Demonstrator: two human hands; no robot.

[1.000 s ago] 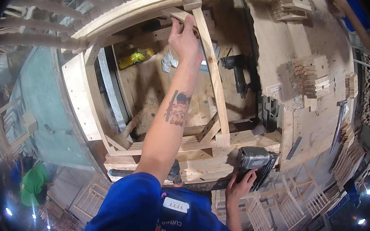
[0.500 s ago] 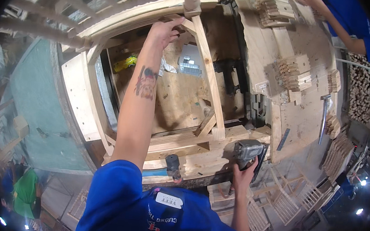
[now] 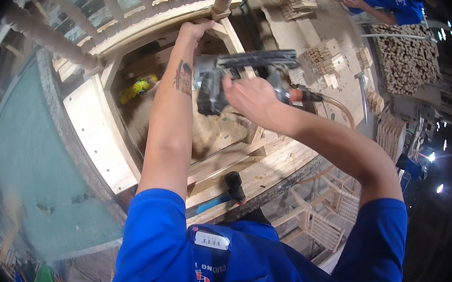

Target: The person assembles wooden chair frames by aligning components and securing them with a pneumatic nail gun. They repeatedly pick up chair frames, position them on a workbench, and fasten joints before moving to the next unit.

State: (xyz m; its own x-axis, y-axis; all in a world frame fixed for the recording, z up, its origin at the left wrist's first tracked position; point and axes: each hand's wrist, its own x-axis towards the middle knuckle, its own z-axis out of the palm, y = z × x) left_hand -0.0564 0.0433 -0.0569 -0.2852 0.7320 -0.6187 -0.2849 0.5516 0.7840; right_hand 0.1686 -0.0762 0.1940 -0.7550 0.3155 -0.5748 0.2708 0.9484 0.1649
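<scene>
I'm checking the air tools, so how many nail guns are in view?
1: the dark nail gun in the right hand. Others may be hidden behind it or the arms.

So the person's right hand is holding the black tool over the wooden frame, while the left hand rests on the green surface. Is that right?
Not quite: the left hand isn't on the green surface. The head view shows it at the far side of the wooden frame, while the right hand holds the black tool over the frame.
</scene>
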